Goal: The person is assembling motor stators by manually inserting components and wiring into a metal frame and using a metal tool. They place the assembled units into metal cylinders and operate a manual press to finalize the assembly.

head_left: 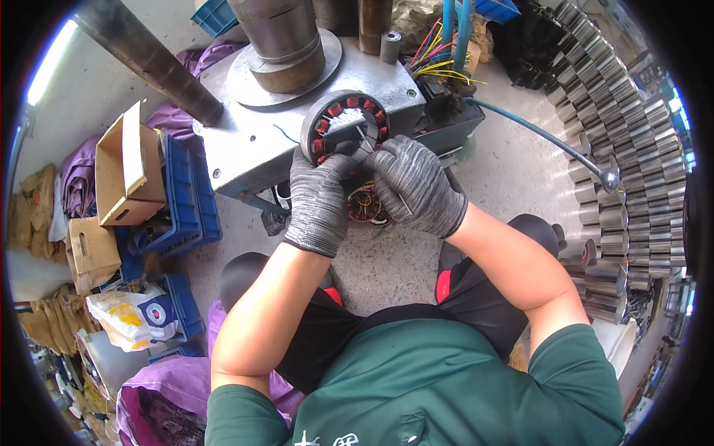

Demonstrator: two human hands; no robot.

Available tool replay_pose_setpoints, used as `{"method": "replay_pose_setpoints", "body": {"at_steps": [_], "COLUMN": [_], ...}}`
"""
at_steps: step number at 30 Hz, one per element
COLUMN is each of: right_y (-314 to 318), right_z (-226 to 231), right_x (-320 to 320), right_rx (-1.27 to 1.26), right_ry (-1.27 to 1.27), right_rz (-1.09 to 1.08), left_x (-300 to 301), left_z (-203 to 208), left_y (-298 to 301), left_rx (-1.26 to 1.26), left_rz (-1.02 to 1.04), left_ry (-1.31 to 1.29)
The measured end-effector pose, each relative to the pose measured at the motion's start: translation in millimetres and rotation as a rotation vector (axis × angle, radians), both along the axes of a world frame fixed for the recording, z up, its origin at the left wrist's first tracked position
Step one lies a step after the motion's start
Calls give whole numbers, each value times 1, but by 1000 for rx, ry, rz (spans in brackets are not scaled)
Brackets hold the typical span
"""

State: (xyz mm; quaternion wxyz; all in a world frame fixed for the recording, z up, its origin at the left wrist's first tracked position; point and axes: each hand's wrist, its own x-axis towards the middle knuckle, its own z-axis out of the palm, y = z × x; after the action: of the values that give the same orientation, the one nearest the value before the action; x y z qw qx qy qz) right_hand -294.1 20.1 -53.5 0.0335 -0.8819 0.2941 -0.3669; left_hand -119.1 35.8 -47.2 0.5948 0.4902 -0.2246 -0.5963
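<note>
A ring-shaped motor stator with red wire coils inside is tilted up at the near edge of the steel press table. My gloved left hand is closed around its lower left rim, thumb toward the middle. At the lower right of the ring, my gloved right hand has its fingers pinched together. A thin metal piece shows at these fingers and another below the palm; whether they are one tool I cannot tell. Lower down, between my wrists, another round part with red windings is partly hidden.
A thick press ram stands on a round plate behind the stator. Loose coloured wires hang at the back right. A lever with a ball knob reaches right, toward stacked metal cylinders. Blue crates and a cardboard box stand left.
</note>
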Motion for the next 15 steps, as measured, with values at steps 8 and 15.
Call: {"method": "replay_pose_setpoints", "body": {"at_steps": [8, 15], "right_y": [4, 9], "right_z": [20, 20], "right_x": [-14, -17], "right_rx": [244, 344], "right_ry": [-225, -243], "right_rz": [123, 203], "left_x": [9, 13], "left_z": [13, 2], "left_y": [1, -2], "left_rx": [-122, -161], "left_rz": [-13, 13], "left_ry": [-85, -171]}}
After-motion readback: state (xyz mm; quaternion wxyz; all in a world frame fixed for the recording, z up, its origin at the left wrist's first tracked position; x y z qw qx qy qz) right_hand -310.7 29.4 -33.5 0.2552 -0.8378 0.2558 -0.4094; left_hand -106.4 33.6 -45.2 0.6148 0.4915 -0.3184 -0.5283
